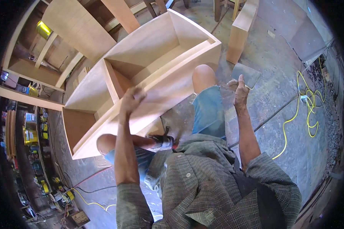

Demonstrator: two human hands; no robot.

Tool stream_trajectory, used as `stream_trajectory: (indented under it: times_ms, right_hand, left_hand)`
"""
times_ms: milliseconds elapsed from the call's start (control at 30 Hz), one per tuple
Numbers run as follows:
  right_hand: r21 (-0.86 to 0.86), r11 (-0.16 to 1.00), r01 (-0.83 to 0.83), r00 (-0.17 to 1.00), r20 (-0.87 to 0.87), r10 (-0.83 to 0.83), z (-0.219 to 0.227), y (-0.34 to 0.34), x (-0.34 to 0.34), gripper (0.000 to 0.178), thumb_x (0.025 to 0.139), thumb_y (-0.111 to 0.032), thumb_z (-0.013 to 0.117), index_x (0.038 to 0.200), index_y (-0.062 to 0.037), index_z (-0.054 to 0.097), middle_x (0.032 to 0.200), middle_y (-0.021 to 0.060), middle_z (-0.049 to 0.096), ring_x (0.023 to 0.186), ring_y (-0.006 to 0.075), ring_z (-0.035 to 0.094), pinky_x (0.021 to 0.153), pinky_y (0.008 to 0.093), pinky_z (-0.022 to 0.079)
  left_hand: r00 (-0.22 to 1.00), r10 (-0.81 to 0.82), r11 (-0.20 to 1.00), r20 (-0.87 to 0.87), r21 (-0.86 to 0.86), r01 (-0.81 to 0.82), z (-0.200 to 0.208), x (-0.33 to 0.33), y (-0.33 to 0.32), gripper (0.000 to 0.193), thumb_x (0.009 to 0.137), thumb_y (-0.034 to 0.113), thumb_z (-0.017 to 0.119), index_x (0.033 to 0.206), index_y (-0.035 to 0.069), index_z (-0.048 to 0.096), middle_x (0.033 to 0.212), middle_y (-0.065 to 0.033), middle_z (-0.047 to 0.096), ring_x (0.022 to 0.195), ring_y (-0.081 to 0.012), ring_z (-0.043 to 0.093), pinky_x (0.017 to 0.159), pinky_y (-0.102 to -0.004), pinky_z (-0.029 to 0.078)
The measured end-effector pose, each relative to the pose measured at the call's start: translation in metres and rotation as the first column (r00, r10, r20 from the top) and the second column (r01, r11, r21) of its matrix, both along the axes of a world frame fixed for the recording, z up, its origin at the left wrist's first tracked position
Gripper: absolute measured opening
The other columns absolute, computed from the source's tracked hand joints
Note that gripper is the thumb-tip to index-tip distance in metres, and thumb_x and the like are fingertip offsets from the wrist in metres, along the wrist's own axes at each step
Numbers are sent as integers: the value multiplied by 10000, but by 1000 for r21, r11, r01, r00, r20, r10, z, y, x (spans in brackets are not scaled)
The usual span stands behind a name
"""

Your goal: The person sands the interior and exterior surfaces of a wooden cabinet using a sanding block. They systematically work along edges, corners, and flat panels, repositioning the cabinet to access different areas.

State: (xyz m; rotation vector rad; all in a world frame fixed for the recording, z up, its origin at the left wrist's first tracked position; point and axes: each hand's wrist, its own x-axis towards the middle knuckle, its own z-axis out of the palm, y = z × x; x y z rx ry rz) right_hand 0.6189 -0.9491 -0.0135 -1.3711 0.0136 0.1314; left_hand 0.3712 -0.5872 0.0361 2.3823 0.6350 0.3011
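Note:
A long unfinished wooden cabinet box (172, 89) lies tilted in front of my knees, its open compartments facing up and away. One divider board (112, 79) splits its inside. My left hand (132, 100) is over the cabinet's near long edge, close to the divider; its fingers are bent but smeared by motion, and whether anything is under them is hidden. Off to the right, my right hand (240, 91) pinches a grey flat sheet (247, 74), which looks like sandpaper, with the thumb on top. That sheet is held apart from the cabinet, above the floor.
Another wooden box piece (241, 32) stands beyond the cabinet at the right. A curved wooden panel (78, 26) leans at the far left. Shelves with tools and yellow containers (30, 136) line the left side. A yellow cord (311, 101) lies coiled on the concrete floor (271, 126).

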Motion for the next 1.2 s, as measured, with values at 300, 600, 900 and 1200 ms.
stream_trajectory:
  times_ms: [300,600,900,1200]
  right_hand:
    - [-133,988,75,997,-18,-78,0,-33,25,547,915,-530,411,905,-18,602,763,95,628,670,187,588,667,292,468]
    - [-366,929,52,663,708,243,-32,-60,107,514,957,-360,361,1267,37,467,1024,123,599,957,214,573,784,333,486]
    - [-704,702,-107,942,154,297,69,14,69,572,941,-475,383,1112,29,591,1025,158,617,875,243,604,787,353,478]
    - [-531,845,63,972,225,70,87,16,54,535,941,-483,415,771,-7,590,729,90,579,701,181,557,692,322,461]
  left_hand:
    - [984,133,990,122,-53,-127,156,-10,42,451,907,367,533,1211,35,544,1016,-52,624,874,-146,578,768,-279,435]
    - [905,126,889,-407,451,79,-4,-107,105,389,896,352,502,1238,169,532,1240,-159,534,1096,-346,526,950,-415,405]
    - [818,309,880,-485,473,-52,-36,-151,91,327,850,436,494,1118,270,582,1362,-20,442,1269,-324,359,937,-671,262]
    - [862,160,957,-481,-139,-255,-1,-171,138,663,788,688,484,911,52,629,793,-103,604,753,-219,561,685,-366,433]
